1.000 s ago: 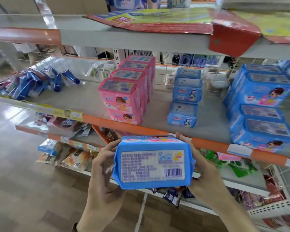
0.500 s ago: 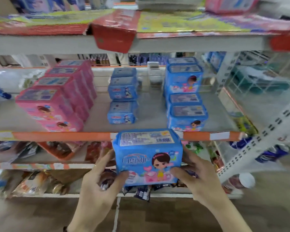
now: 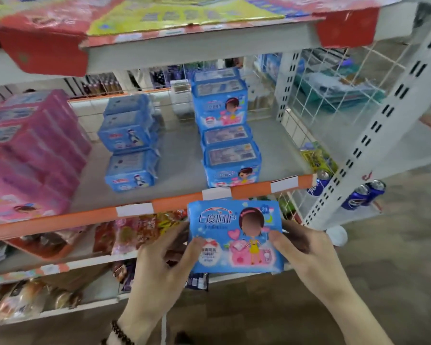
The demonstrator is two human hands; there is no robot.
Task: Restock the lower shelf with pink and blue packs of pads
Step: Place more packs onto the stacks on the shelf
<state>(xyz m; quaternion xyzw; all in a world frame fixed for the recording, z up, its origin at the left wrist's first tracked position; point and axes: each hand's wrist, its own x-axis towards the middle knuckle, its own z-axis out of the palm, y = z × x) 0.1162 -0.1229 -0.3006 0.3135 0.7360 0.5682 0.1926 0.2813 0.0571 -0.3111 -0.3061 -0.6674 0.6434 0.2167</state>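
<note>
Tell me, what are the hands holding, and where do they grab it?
A blue pack of pads, held by its two short sides: left hand on the left edge, right hand on the right edge.

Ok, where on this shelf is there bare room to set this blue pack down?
Bare shelf lies right of the tall blue stack, up to the wire side. A gap runs between that stack and the smaller blue packs. The pink packs crowd the left.

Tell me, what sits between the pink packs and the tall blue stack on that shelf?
In the head view, a shorter stack of smaller blue packs stands between the pink packs and the tall blue stack, with bare shelf either side.
</note>
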